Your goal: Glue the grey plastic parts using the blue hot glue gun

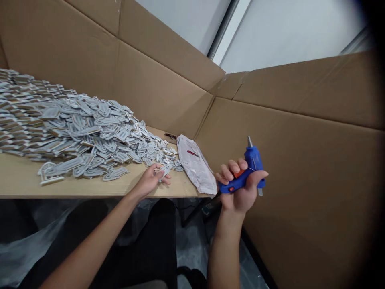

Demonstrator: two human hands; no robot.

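Cardboard walls (168, 80) around back and right of wooden tabletop (135, 186), big heap of grey-white pieces (99, 132) over its left and middle, some loose at front edge, no telling if the walls form one box. Printed sheet (197, 164) right of heap with red pen-like item (193, 153) on it, small dark item (171, 136) behind, near the cardboard. Right hand (237, 188) wrapped round blue glue gun (245, 172), nozzle up, beside right wall; left hand (155, 178) pinching one small grey piece (165, 171) over tabletop, between heap and sheet.
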